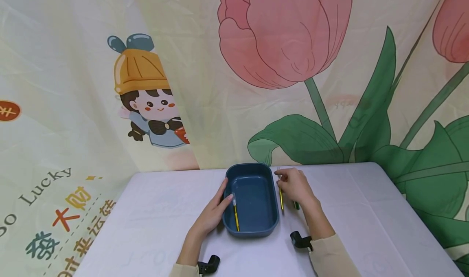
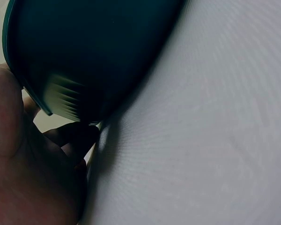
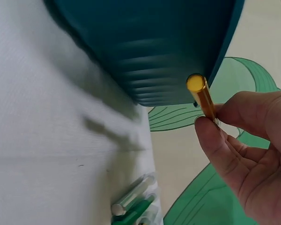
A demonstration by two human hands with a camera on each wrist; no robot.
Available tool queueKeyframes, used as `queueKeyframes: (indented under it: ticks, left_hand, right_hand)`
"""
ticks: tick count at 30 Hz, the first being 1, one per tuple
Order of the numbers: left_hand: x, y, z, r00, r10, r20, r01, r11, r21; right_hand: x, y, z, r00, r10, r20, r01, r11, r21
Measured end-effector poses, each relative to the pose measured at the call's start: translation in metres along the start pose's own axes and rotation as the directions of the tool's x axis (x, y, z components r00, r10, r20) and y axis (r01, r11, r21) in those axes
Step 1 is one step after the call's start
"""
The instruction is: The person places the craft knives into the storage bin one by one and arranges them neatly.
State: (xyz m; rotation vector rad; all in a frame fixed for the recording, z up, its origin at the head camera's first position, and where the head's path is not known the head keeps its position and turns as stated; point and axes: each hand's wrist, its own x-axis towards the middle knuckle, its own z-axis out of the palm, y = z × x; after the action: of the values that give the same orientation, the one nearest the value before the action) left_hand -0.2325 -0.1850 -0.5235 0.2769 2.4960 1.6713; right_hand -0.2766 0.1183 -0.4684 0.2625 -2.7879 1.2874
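A deep blue plastic bin (image 1: 256, 201) with rounded corners stands on the table. My left hand (image 1: 211, 212) grips its left wall, thumb over the rim and fingers along the outside. In the left wrist view that hand (image 2: 33, 154) lies close against the bin's side. Just outside the right rim, my right hand (image 1: 297, 187) pinches a slim yellow pen (image 3: 203, 96) between thumb and fingertips. The pen points down, its yellow end away from the fingers. Another yellow pen (image 1: 236, 218) with a clear top part lies inside the bin along the left wall.
Beneath and beyond my right hand, a green pen (image 3: 135, 211) and a clear pen (image 3: 131, 196) lie side by side on the white tablecloth (image 1: 165, 212), partly hidden in the head view. A printed curtain (image 1: 205, 65) with tulips hangs right behind the table's far edge.
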Motion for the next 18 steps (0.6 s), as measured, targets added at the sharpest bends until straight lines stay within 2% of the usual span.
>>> queueKeyframes:
  ticks: [18]
  left_hand:
    - [0.0, 0.0, -0.001, 1.0, -0.006, -0.002, 0.006, 1.0, 0.006]
  right_hand:
    - [-0.006, -0.018, -0.004, 0.989, -0.104, -0.105, 0.107, 0.994, 0.019]
